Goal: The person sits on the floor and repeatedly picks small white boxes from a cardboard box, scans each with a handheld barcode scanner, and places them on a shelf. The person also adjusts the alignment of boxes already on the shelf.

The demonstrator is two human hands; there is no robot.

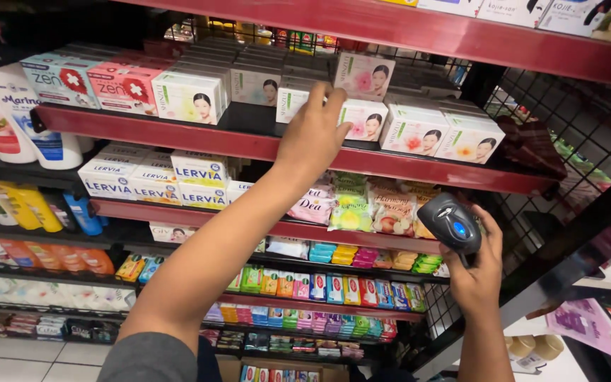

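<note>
My left hand (314, 134) reaches up to the second red shelf (178, 134) and its fingers rest on a white soap box (293, 99) with a pink-flower box (364, 119) right beside it. Another pink box (363, 75) is stacked above. My right hand (476, 272) is lower right, gripping a dark handheld barcode scanner (452, 223) with a blue light, its head pointing toward the shelves.
Rows of boxed soaps (191, 97) fill the red shelves; white boxes (153, 180) sit one shelf down, small colourful bars (334, 288) lower. Lotion bottles (19, 113) stand at left. A black wire grid panel (574, 134) closes the right side.
</note>
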